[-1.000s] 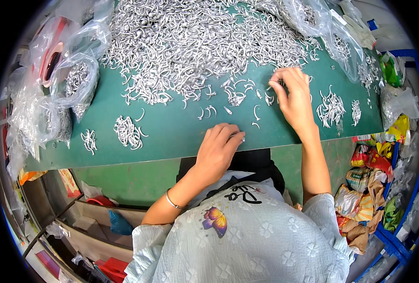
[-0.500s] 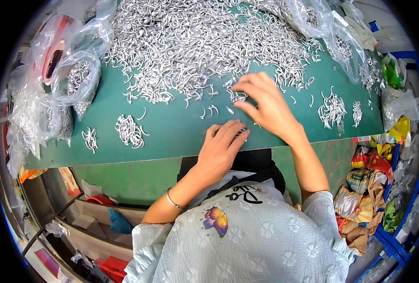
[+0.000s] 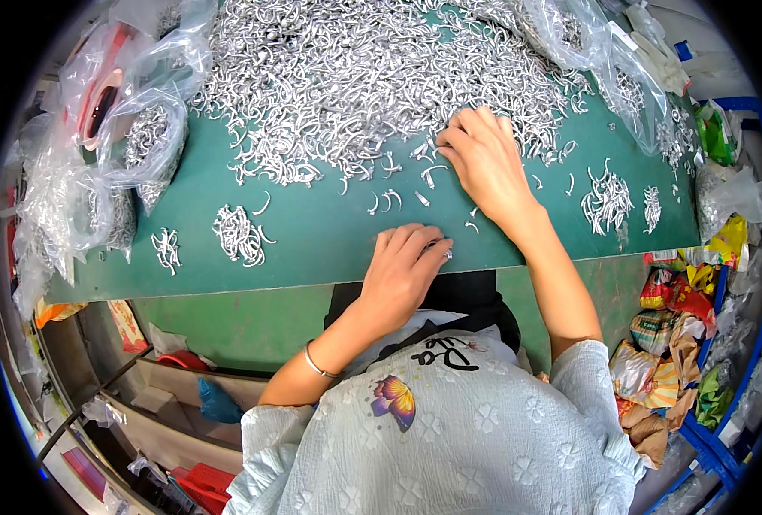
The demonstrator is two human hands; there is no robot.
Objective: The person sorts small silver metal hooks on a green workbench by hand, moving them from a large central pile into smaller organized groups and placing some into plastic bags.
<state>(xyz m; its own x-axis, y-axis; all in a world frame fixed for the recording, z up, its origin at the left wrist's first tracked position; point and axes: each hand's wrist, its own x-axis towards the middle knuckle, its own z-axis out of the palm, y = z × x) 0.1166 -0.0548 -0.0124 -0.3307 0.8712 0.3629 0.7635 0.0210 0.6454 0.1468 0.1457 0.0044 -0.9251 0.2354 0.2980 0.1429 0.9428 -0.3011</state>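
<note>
A wide heap of small curved silver metal pieces (image 3: 338,77) covers the far part of the green table (image 3: 329,245). My right hand (image 3: 488,163) reaches to the heap's near edge. Its fingers are bent down and the thumb lies close to them; what they pinch, if anything, is hidden. Near the table's front edge rests my left hand (image 3: 405,264), fingers curled over small curved metal pieces (image 3: 449,253) that peek out by the fingertips. A few loose pieces (image 3: 386,201) lie between the left hand and the heap.
Sorted-off small piles lie at left (image 3: 239,235) and right (image 3: 607,202). Clear plastic bags (image 3: 145,142) with metal pieces crowd the left edge, beside a red-handled tool (image 3: 99,107). More bags (image 3: 621,77) stand at far right. A blue rack (image 3: 711,446) with colourful packages borders the right.
My right hand has moved away from me to the heap, and its fingers have drawn closer together. The left hand stays almost in place, curled over its pieces.
</note>
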